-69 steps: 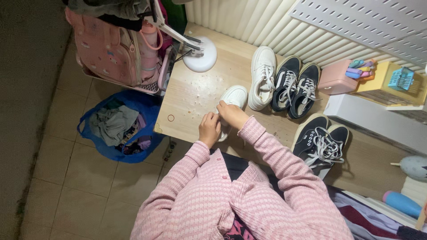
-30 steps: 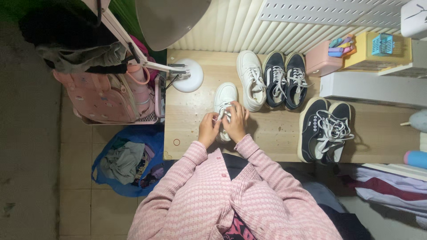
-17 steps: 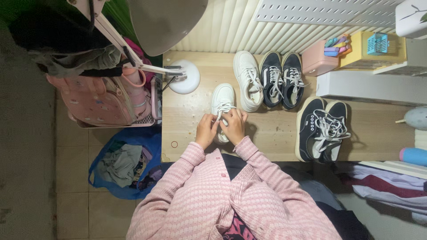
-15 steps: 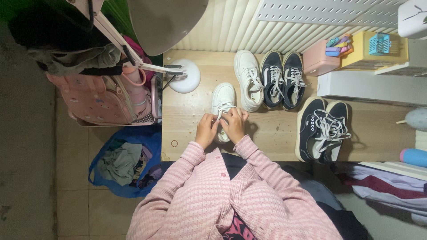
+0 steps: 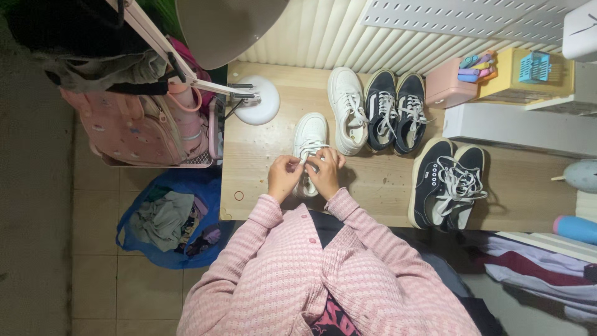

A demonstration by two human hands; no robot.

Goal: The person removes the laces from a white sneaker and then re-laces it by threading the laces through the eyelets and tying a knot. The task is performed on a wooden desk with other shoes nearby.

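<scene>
We pinch white laces (image 5: 315,151) with both hands: left hand (image 5: 284,177) and right hand (image 5: 324,172), fingers pressed together on lace strands. White sneaker (image 5: 309,138) lies on wooden table (image 5: 267,155), directly ahead of hands, long axis running away from us, toe far. Both hands about equally near, flanking the near end. Second white sneaker (image 5: 347,110) just beside, right.

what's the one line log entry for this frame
left hand: pinching lace | right hand: pinching lace | white sneaker: upright on wooden table, laces being worked | second white sneaker: beside it, untouched
</scene>
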